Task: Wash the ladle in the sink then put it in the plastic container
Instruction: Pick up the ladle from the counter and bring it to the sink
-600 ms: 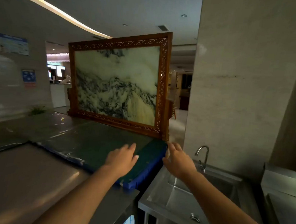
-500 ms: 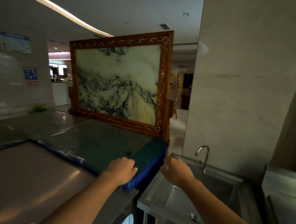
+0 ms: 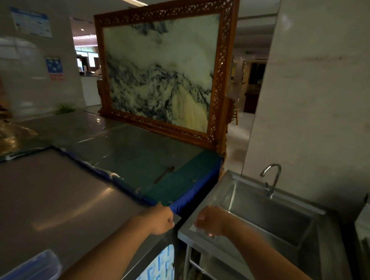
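A small dark metal ladle (image 3: 164, 174) lies on the green, plastic-covered tabletop (image 3: 135, 154), bowl end away from me. My left hand (image 3: 160, 219) rests with curled fingers at the near corner of the steel counter, well short of the ladle and holding nothing. My right hand (image 3: 209, 220) hovers over the near left rim of the steel sink (image 3: 268, 216), fingers curled down and blurred, nothing visible in it. The corner of a clear plastic container with a blue rim (image 3: 35, 268) shows at the bottom left on the counter.
A curved tap (image 3: 271, 177) stands at the back of the sink. A large framed marble picture (image 3: 162, 73) stands upright behind the green table. A stone pillar (image 3: 323, 94) rises behind the sink. A steel counter (image 3: 46, 200) spreads to the left, and another steel unit (image 3: 369, 227) sits at far right.
Both hands pulled back toward me from the green table's edge to the counter corner and sink rim. The view tilted down, and the ladle and the container now show.
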Action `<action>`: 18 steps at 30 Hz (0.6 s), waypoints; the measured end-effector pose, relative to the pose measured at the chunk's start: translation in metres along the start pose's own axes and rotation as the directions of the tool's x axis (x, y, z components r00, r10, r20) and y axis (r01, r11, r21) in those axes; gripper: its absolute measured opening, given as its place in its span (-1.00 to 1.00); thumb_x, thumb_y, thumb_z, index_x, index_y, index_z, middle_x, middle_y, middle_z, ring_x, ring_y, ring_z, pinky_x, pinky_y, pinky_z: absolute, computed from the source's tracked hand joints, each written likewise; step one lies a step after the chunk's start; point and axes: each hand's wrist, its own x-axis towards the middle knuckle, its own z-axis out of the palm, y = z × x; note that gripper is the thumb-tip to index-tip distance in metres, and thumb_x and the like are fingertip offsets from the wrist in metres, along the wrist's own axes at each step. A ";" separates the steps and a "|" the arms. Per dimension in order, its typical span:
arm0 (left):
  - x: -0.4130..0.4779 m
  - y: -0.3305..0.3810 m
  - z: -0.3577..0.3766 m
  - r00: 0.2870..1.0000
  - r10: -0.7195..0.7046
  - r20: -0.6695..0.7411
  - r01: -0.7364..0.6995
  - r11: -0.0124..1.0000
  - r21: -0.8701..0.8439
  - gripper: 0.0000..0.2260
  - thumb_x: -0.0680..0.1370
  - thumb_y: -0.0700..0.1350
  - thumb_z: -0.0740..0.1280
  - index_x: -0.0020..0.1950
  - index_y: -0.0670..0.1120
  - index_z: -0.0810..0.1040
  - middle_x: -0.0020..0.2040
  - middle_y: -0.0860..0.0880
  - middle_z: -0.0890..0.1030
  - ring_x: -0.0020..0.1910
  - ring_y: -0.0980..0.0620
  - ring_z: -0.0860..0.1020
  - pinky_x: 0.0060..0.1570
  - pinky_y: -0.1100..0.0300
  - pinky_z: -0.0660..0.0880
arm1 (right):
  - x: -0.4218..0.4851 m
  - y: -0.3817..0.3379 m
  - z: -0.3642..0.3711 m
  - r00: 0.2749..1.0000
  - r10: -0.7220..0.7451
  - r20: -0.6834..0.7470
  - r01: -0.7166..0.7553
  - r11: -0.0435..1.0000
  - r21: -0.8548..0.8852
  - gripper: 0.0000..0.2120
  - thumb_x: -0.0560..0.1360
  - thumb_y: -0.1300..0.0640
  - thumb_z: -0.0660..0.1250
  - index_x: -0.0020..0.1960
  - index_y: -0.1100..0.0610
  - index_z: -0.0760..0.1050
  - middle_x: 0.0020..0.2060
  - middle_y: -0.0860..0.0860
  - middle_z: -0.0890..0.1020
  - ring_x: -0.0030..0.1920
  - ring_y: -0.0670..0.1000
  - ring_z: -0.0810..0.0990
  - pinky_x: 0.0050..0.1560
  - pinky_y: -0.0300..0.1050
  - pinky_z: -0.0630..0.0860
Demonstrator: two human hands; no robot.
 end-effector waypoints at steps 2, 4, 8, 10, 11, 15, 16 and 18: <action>0.026 -0.008 -0.002 0.999 -0.020 0.040 0.021 1.000 -0.014 -0.73 0.54 0.00 0.22 -0.12 -0.17 0.59 0.03 -0.27 0.64 0.05 -0.22 0.60 -0.02 0.07 0.51 | 0.027 0.005 -0.003 1.000 0.009 0.030 -0.009 1.000 0.009 -0.63 0.57 -0.03 0.22 0.12 0.22 0.61 0.07 0.18 0.69 0.07 0.14 0.67 0.19 0.01 0.56; 0.055 -0.018 -0.005 0.997 -0.024 0.068 0.025 0.999 -0.024 -0.69 0.53 0.03 0.21 -0.09 -0.18 0.60 0.03 -0.24 0.64 0.02 -0.20 0.60 -0.05 0.10 0.48 | 0.059 0.011 -0.005 0.998 0.018 0.058 -0.019 1.000 0.016 -0.64 0.59 -0.02 0.21 0.13 0.23 0.60 0.08 0.19 0.68 0.07 0.14 0.67 0.21 0.02 0.55; 0.118 -0.042 -0.017 0.993 -0.040 0.111 0.044 0.998 -0.033 -0.66 0.53 0.09 0.22 -0.05 -0.15 0.62 0.08 -0.22 0.65 0.07 -0.19 0.61 -0.03 0.11 0.47 | 0.128 0.023 -0.012 0.992 0.052 0.114 -0.055 0.998 0.026 -0.64 0.59 -0.01 0.19 0.12 0.25 0.58 0.06 0.21 0.70 -0.06 0.09 0.69 0.21 -0.04 0.56; 0.149 -0.055 -0.023 0.990 -0.048 0.132 0.051 0.999 -0.020 -0.65 0.52 0.10 0.23 -0.05 -0.16 0.63 0.08 -0.22 0.66 0.06 -0.18 0.61 -0.02 0.11 0.49 | 0.162 0.031 -0.016 0.988 0.062 0.141 -0.069 0.996 0.048 -0.68 0.58 -0.01 0.21 0.03 0.22 0.59 0.01 0.20 0.72 -0.16 0.06 0.70 0.13 -0.09 0.57; 0.165 -0.061 -0.026 0.988 -0.049 0.146 0.053 0.998 -0.021 -0.65 0.51 0.09 0.23 -0.04 -0.16 0.64 0.07 -0.22 0.67 0.05 -0.18 0.62 -0.02 0.10 0.50 | 0.179 0.034 -0.019 0.986 0.071 0.152 -0.081 0.995 0.060 -0.70 0.57 -0.02 0.22 -0.02 0.20 0.59 -0.01 0.20 0.72 -0.19 0.05 0.69 0.10 -0.09 0.57; 0.224 -0.080 -0.043 0.983 -0.038 0.177 0.047 0.998 -0.045 -0.67 0.53 0.06 0.24 -0.05 -0.19 0.63 0.03 -0.24 0.68 0.02 -0.19 0.64 0.02 0.06 0.55 | 0.247 0.042 -0.031 0.984 0.101 0.149 -0.121 0.983 0.136 -0.67 0.54 0.00 0.25 -0.02 0.26 0.60 -0.03 0.21 0.72 -0.19 0.07 0.70 -0.02 -0.12 0.58; 0.236 -0.082 -0.047 0.982 -0.039 0.186 0.050 0.997 -0.052 -0.67 0.54 0.05 0.24 -0.06 -0.20 0.62 0.01 -0.25 0.68 0.01 -0.19 0.64 0.03 0.04 0.56 | 0.261 0.043 -0.035 0.984 0.102 0.149 -0.124 0.981 0.147 -0.71 0.53 0.01 0.26 -0.04 0.23 0.60 -0.03 0.20 0.72 -0.19 0.08 0.70 -0.05 -0.12 0.58; 0.264 -0.086 -0.053 0.981 -0.043 0.189 0.054 0.997 -0.054 -0.67 0.56 0.05 0.25 -0.07 -0.20 0.62 -0.01 -0.25 0.68 -0.01 -0.19 0.64 0.03 0.03 0.55 | 0.290 0.047 -0.041 0.983 0.079 0.165 -0.107 0.980 0.167 -0.79 0.52 0.02 0.26 -0.14 0.15 0.56 -0.03 0.21 0.72 -0.26 0.05 0.69 -0.04 -0.10 0.60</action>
